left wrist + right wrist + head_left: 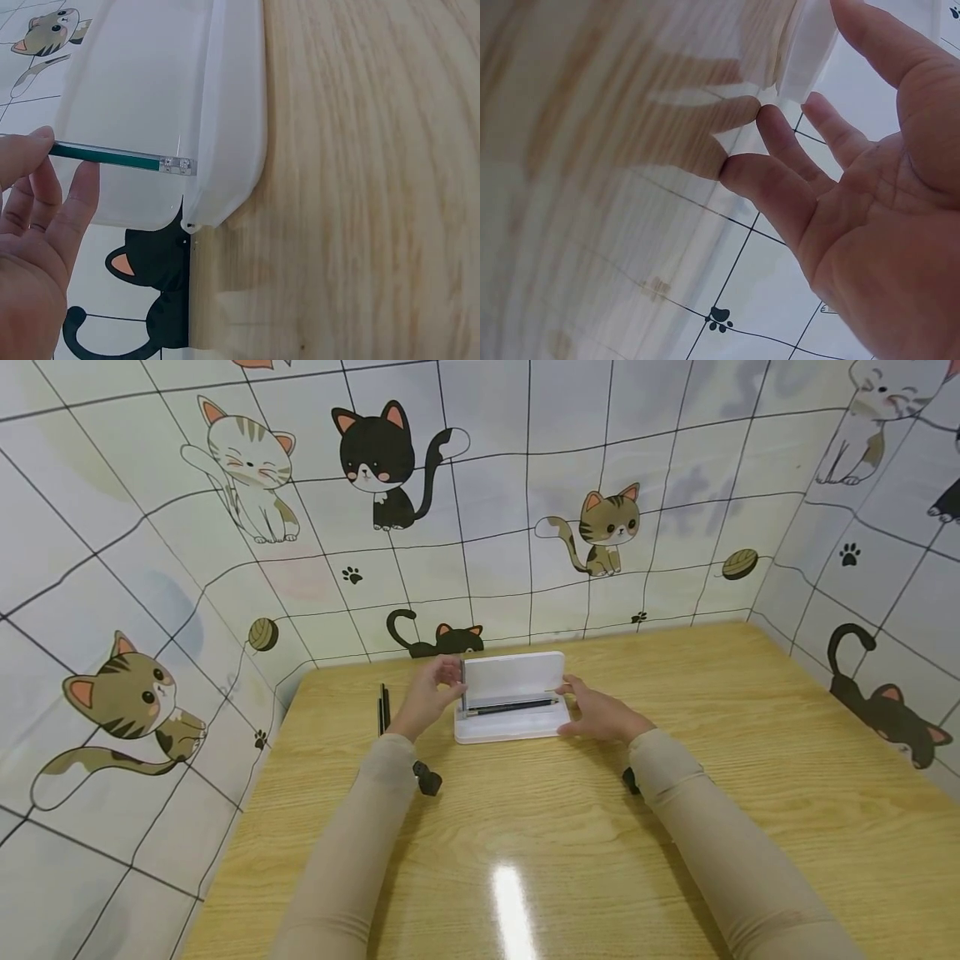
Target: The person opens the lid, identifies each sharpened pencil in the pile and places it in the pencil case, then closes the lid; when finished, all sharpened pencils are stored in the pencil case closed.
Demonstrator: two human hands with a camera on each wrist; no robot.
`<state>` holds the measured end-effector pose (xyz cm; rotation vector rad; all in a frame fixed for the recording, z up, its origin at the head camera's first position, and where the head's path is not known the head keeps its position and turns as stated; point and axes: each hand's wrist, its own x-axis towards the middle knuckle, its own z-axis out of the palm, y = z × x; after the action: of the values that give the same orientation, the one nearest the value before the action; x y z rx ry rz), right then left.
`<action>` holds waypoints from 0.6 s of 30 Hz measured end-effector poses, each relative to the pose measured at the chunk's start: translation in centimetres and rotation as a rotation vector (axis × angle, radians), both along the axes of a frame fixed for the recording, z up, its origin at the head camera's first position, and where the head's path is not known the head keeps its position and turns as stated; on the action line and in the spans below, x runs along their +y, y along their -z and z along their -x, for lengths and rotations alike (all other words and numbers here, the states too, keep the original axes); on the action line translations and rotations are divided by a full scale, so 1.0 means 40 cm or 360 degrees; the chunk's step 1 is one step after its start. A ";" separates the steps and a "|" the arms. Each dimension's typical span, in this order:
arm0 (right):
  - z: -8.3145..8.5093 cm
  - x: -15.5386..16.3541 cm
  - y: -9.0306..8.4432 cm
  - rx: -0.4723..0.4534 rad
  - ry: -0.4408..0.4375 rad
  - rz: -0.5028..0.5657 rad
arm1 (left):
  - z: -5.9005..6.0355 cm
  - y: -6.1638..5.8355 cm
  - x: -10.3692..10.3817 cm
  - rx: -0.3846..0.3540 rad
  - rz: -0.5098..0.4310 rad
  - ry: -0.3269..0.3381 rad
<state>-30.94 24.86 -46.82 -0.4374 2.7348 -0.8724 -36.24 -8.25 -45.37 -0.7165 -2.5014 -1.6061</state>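
A white pencil case [510,737] stands with its lid [513,672] raised, a dark pencil [513,707] lying inside. At the case's left end, my left hand [431,693] pinches a slim green pencil-like stick [112,157] between thumb and fingers. In the left wrist view the stick's silvery end points down at the hinge side of the case. My right hand [600,710] is at the case's right end, fingers spread and loosely bent. The right wrist view shows two of its fingertips [739,166] at the tabletop and its thumb beside the white case.
Dark slim sticks [384,710] lie on the wooden table [570,827], left of my left hand. Behind the table and along both sides rise walls [495,485] covered in a cat print. Each wrist carries a small black device [427,778].
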 end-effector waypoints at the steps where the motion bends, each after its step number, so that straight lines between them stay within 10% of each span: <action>1: 0.000 0.000 0.001 -0.0001 0.0004 0.0001 | -0.001 0.001 0.004 -0.0010 0.0009 -0.0005; 18: -0.003 -0.001 -0.001 0.0006 0.0014 -0.0009 | -0.003 0.011 0.034 -0.0004 0.0053 0.0034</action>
<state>-30.83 24.80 -46.79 -0.4264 2.7443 -0.8665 -36.11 -6.89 -45.79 -0.7478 -2.5366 -1.5768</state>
